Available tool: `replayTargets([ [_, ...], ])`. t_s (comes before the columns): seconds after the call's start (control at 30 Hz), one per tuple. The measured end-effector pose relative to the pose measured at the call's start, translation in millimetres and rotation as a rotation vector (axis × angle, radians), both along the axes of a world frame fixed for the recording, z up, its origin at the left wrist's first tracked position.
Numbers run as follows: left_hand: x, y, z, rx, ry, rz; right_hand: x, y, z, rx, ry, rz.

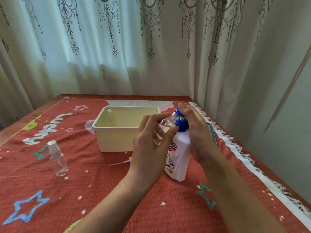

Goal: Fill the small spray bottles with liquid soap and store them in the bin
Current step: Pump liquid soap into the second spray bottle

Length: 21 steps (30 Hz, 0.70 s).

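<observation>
My left hand point(149, 145) grips a small clear spray bottle point(164, 127) without its top, tilted with its open neck under the spout of the blue pump point(180, 121). The pump tops a white liquid soap bottle point(178, 158) standing on the table. My right hand point(196, 132) rests over the pump head with its fingers on top. A loose white spray top with its tube point(120, 163) lies on the cloth in front of the cream bin point(116, 137). Another small bottle's white top point(109, 113) shows inside the bin. A capped empty spray bottle point(58, 158) stands at the left.
A red patterned cloth point(101, 190) with stars covers the table; its white fringe point(239, 148) runs along the right edge. Curtains point(117, 47) hang close behind the table. A grey flat object point(212, 132) lies behind my right hand, mostly hidden.
</observation>
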<state>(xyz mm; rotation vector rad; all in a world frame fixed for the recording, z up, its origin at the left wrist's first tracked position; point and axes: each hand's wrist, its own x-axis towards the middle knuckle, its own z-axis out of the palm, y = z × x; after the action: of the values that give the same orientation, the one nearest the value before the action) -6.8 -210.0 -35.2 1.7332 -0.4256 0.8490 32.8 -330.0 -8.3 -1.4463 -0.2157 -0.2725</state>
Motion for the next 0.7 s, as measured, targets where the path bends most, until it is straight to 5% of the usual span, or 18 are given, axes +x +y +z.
replayTargets([
  [0.7, -1.9, 0.0, -0.6, -0.003, 0.029, -0.024, -0.6, 0.0, -0.2, 0.009, 0.005, -0.012],
])
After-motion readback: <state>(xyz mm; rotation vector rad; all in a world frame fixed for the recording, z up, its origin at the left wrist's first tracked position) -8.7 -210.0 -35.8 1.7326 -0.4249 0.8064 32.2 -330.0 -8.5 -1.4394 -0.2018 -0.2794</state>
